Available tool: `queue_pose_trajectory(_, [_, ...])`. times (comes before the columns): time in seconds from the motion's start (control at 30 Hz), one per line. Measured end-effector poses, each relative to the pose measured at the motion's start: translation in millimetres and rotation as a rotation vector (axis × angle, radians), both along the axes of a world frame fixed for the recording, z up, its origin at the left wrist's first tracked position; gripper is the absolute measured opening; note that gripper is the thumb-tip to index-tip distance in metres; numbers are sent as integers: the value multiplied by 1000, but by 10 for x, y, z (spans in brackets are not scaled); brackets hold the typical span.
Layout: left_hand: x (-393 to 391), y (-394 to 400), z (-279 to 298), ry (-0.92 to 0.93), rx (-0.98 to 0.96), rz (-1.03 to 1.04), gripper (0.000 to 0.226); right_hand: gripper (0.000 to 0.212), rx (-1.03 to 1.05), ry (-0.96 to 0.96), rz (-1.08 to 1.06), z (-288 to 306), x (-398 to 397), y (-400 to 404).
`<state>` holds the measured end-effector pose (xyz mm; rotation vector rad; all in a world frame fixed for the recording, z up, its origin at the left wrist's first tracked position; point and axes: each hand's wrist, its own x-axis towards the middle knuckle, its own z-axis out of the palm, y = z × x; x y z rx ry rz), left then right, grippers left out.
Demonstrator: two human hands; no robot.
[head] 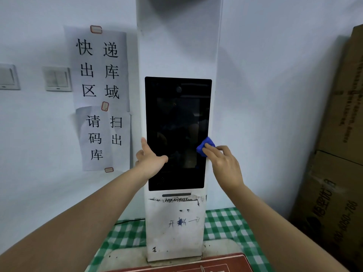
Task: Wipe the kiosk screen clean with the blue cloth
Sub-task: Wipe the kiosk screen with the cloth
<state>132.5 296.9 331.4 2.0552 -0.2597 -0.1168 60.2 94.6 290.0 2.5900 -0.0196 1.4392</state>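
Kiosk screen (177, 132): one; blue cloth (205, 145): one; hands: two.

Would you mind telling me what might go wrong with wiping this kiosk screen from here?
1. The left hand rests bare on the kiosk screen, thumb on the glass, so it may leave fresh smudges.
2. The right hand holds the blue cloth bunched at the right edge; most of the screen could be missed.
3. Pushing on the tall kiosk might rock it.

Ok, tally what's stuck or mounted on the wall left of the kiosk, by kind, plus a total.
Paper signs: 2, upper and lower
Light switch plates: 2, one and one at the frame edge
Total: 4
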Motion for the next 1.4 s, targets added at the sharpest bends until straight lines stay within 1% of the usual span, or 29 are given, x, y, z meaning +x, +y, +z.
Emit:
queue_pose_trajectory(0.07, [2, 9, -6, -5, 1, -5, 94, 64, -2, 56, 9, -109, -29, 5])
queue_pose_trajectory(0.13, [9, 11, -8, -4, 2, -6, 95, 64, -25, 74, 13, -73, -47, -21])
queue_pose_trajectory(0.2, [12, 11, -5, -2, 7, -3, 95, 64, -34, 53, 13, 39, -41, -48])
queue_pose_trajectory(0.3, [11, 16, 0, 1, 6, -6, 95, 66, 28, 0, -9, 143, 1, -24])
queue_pose_trajectory(0.4, [5, 20, -8, -2, -3, -14, 94, 67, 82, 0, -11, 15, 14, 26])
queue_pose_trajectory(0.5, [3, 26, -36, -16, -26, -11, 92, 68, 76, 40, 5, -164, -14, 21])
queue_pose_trajectory(0.63, [25, 28, -79, 13, -57, 10, 91, 66, 39, 40, 1, -102, -43, -27])
queue_pose_trajectory(0.73, [52, 29, -104, 41, -59, 23, 91, 63, 112, -30, -5, 56, 9, -54])
queue_pose_trajectory(0.8, [60, 24, -131, 37, -55, 20, 91, 64, 182, -71, -1, 51, 52, -44])
queue_pose_trajectory(0.9, [56, 11, -183, 16, -51, 24, 93, 66, 300, -72, 14, -197, 71, -28])
queue_pose_trajectory(1.0, [64, 1, -234, -5, -47, 44, 93, 70, 299, -22, 27, -461, 25, -22])
queue_pose_trajectory(1.03, [72, -2, -249, -13, -47, 52, 94, 67, 284, -11, 41, -488, 12, -23])
queue_pose_trajectory(1.1, [79, -15, -271, -27, -58, 63, 93, 54, 299, -39, 62, -418, 18, -26])
queue_pose_trajectory(1.2, [75, -28, -298, -44, -133, 75, 89, 37, 399, -178, 77, -194, 91, -30])
queue_pose_trajectory(1.27, [77, -15, -324, -51, -208, 78, 84, 35, 421, -211, 87, -128, 152, 6])
queue_pose_trajectory(1.4, [96, 25, -389, -79, -257, 70, 81, 42, 373, -150, 62, -319, 222, 80])
